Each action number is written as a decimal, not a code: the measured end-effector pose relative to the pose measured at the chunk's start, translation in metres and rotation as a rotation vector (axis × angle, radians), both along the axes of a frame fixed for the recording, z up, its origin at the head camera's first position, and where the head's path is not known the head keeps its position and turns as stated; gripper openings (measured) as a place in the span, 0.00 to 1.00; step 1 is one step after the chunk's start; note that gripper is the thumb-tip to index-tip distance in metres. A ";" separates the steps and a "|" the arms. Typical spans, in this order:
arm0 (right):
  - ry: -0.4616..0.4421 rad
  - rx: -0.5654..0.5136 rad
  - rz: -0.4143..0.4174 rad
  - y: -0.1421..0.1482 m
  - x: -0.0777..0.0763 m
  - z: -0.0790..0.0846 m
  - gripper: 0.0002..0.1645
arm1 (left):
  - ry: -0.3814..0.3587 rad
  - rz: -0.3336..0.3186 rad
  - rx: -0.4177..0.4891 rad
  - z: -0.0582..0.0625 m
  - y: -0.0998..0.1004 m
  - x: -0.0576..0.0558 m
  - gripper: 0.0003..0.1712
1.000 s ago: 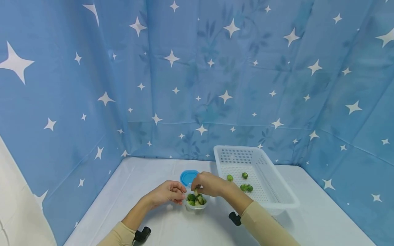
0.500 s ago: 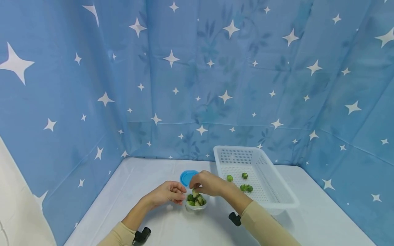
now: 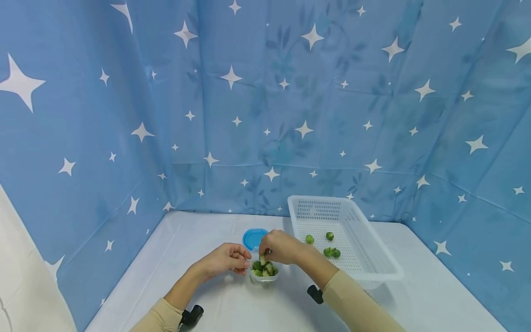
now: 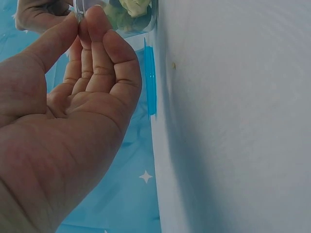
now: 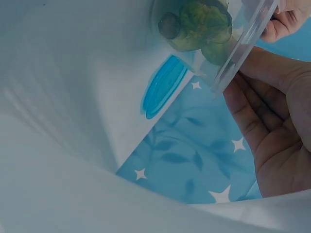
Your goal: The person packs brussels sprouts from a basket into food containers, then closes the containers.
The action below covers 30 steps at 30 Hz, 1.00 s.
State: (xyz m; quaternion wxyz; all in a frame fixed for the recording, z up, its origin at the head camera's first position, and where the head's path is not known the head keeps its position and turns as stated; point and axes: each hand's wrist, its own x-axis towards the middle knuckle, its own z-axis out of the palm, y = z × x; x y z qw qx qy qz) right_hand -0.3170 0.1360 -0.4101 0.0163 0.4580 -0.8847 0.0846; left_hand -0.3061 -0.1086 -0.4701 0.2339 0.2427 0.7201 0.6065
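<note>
A small clear plastic container (image 3: 264, 279) stands on the white table, heaped with Brussels sprouts (image 3: 270, 269). My left hand (image 3: 224, 263) pinches its near-left rim between thumb and fingertips, as the left wrist view (image 4: 92, 87) shows from the palm side. Over the container, my right hand (image 3: 283, 247) points its fingers down and pinches a pale-green Brussels sprout (image 3: 262, 259) at the top of the heap. In the right wrist view, my right hand (image 5: 277, 121) is partly behind the container wall (image 5: 248, 46), which hides its fingertips. Other sprouts (image 5: 204, 24) show through the clear side.
Just behind the container lies a blue lid (image 3: 254, 239). To the right stands a white perforated basket (image 3: 379, 251) holding a few more sprouts (image 3: 332, 252). A blue star-patterned curtain (image 3: 265, 106) encloses the table (image 3: 199, 235) at the back and sides.
My right hand shifts slightly to the left, then a little back to the right and down, with the sprout at its fingertips. My left hand stays at the container's rim.
</note>
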 end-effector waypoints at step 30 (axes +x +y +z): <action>-0.166 -0.232 -0.067 0.027 0.028 0.077 0.14 | -0.010 -0.010 -0.003 -0.002 -0.001 -0.003 0.21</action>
